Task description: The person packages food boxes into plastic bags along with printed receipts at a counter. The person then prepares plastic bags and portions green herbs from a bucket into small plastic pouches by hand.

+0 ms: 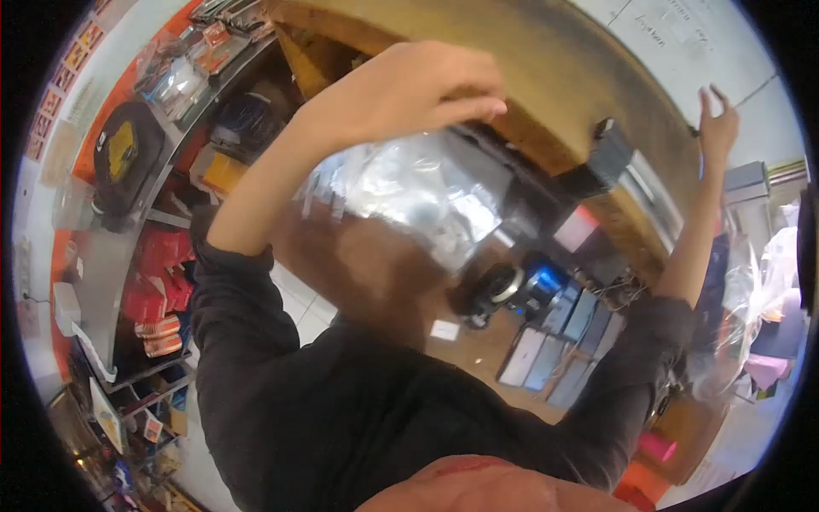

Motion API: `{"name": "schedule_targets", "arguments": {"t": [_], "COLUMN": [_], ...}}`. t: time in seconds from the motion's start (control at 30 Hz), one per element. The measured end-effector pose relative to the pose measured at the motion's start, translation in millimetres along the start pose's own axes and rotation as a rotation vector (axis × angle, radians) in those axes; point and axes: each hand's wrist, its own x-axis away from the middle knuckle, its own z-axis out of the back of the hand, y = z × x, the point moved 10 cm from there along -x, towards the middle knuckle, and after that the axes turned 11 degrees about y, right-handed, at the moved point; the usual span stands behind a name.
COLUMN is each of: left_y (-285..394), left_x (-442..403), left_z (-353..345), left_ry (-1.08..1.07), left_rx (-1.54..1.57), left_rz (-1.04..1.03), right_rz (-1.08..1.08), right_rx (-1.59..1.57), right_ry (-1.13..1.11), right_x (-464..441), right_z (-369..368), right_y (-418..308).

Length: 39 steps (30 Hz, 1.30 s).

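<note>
My left hand (435, 85) is raised over the near side of a wooden ledge. Its fingers are loosely bent, with a gap between them and the thumb, and nothing shows in it. Below it lies shiny clear plastic (418, 200) on a brown tabletop (367, 273); I see no contact between hand and plastic. My right hand (718, 128) reaches up at the far right, before a white surface (665, 43) with handwriting. Thumb and finger stand apart there, with nothing visible between them.
Several phone-like flat devices (546, 358) lie in rows on the table, beside a dark device with a blue light (546, 277). A dark box (607, 149) stands on the wooden ledge (529, 51). Metal shelving (111, 299) with red packages (162, 277) is on the left. Plastic bags (738, 316) are at right.
</note>
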Motion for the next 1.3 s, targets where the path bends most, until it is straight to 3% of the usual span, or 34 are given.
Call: {"name": "schedule_targets", "arguments": {"t": [0.07, 0.1, 0.13, 0.17, 0.2, 0.23, 0.3, 0.33, 0.37, 0.43, 0.47, 0.5, 0.6, 0.67, 0.7, 0.77, 0.83, 0.9, 0.97, 1.03, 1.1, 1.27, 1.3], "left_y": [-4, -20, -42, -66, -95, -126, -181, -197, -206, -208, -209, -209, -197, -208, -214, -249, -260, -262, -230, -209, -184, -185, -192], "left_x": [34, 53, 69, 91, 115, 142, 212, 242, 268, 299, 314, 316, 310, 278, 264, 238, 227, 222, 224, 243, 253, 258, 257], "left_z": [6, 5, 4, -4, -11, -21, -54, -71, -87, -114, -132, -145, -194, -215, -230, -219, -216, -216, -187, -198, -203, -230, -235], "left_ry": [-0.075, -0.048, -0.055, -0.066, -0.033, 0.001, -0.085, -0.163, -0.249, -0.356, -0.441, -0.453, -0.455, -0.227, -0.231, 0.112, 0.1, 0.098, 0.278, 0.21, 0.178, 0.052, 0.058], "left_rx": [-0.006, 0.041, 0.213, 0.396, 0.441, 0.487, 0.449, 0.481, 0.513, 0.603, 0.667, 0.684, 0.721, 0.559, 0.568, 0.382, 0.443, 0.503, 0.339, 0.344, 0.169, 0.092, 0.052], "left_rz": [-0.058, -0.05, 0.081, 0.23, 0.29, 0.353, 0.577, 0.63, 0.684, 0.77, 0.861, 0.857, 0.731, 0.463, 0.453, 0.535, 0.637, 0.736, 0.466, 0.467, 0.458, 0.615, 0.632], "right_rz": [0.051, 0.011, -0.02, 0.067, 0.164, 0.096, -0.005, 0.082, -0.019, -0.09, -0.17, -0.242, -0.327, -0.344, -0.289, -0.25, -0.399, -0.451, -0.509, -0.417, -0.475, -0.498, -0.478], "right_rx": [-0.203, -0.247, -0.292, -0.534, -0.731, -0.751, -0.682, -0.613, -0.625, -0.57, -0.66, -0.741, -0.691, -0.712, -0.668, -0.616, -0.621, -0.638, -0.66, -0.723, -0.721, -0.565, -0.631], "right_ry": [0.263, 0.261, 0.282, 0.25, 0.102, -0.106, -0.87, -1.12, -1.379, -1.378, -1.198, -1.008, -0.912, -0.843, -0.902, -0.96, -1.141, -1.098, -1.059, -0.79, -0.786, -0.814, -0.719], "right_x": [15, 37, 60, 91, 131, 166, 278, 365, 420, 485, 480, 467, 456, 451, 460, 467, 482, 480, 488, 475, 478, 454, 435], "right_z": [104, 124, 138, 146, 127, 103, 10, -37, -62, -91, -94, -90, -75, -68, -71, -74, -78, -81, -81, -73, -75, -60, -45], "right_y": [-121, -160, -199, -255, -300, -347, -405, -410, -410, -400, -399, -395, -400, -396, -396, -394, -389, -385, -379, -378, -373, -379, -394]}}
